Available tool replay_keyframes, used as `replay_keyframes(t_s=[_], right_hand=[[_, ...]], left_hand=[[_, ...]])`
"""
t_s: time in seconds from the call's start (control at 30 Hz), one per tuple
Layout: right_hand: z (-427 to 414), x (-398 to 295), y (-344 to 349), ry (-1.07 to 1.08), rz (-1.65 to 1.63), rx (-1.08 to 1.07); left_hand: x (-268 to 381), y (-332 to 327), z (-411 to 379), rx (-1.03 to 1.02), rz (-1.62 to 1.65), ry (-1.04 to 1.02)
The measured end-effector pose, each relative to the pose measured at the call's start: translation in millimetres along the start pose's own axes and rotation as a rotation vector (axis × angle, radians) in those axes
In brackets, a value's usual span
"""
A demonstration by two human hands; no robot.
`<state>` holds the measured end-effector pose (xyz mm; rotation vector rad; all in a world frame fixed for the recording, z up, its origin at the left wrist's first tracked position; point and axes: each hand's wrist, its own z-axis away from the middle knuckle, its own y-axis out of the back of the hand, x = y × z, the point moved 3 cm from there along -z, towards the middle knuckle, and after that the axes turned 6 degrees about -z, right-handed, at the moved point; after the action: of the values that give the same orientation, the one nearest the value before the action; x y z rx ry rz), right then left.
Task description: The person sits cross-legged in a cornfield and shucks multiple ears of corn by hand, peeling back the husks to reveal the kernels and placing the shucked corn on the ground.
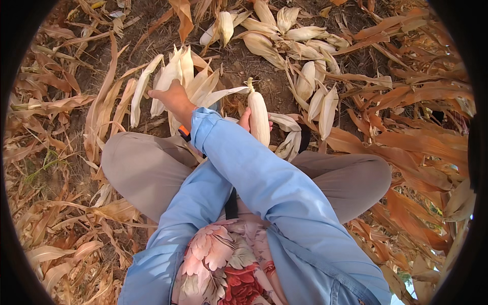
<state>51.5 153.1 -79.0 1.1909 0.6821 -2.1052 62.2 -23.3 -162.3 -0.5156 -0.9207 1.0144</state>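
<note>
My arms cross in front of me, the right forearm over the left. My left hand (pixel 245 119) is wrapped around an ear of maize (pixel 259 116), its stalk end pointing away from me. Pale husk covers the ear's visible side. A loose husk leaf (pixel 225 95) stretches left from near the stalk. Far to the left, my right hand (pixel 174 98) is among several dry husk leaves (pixel 198 85), its thumb out to the left. Husk hides its other fingers, so whether it grips anything cannot be told.
Several husked maize ears (pixel 301 47) lie in a heap at the back right. More ears (pixel 225 28) lie at the back middle. Dry maize stalks and leaves (pixel 411 148) crowd the right side, and leaf litter (pixel 65 213) covers the left. My folded legs (pixel 146 167) frame the near ground.
</note>
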Motion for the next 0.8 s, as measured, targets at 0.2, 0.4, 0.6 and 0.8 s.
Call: replay_keyframes(t_s=[0.2,0.4,0.6,0.8], right_hand=[[62.4,-24.6,67.2,0.231,-0.011,-0.276],[111.9,-39.6,217.3,0.192,-0.154,0.184],[150.5,2.3,251.6,0.008,-0.059,0.246],[158.8,16.4,242.5,-0.043,-0.041,0.188]], left_hand=[[16.0,-15.4,7.3,-0.029,0.114,0.015],[27.2,-24.2,17.4,-0.083,0.224,-0.176],[36.7,-25.3,21.4,-0.129,0.125,-0.223],[38.9,-31.0,21.8,-0.113,0.131,-0.278]])
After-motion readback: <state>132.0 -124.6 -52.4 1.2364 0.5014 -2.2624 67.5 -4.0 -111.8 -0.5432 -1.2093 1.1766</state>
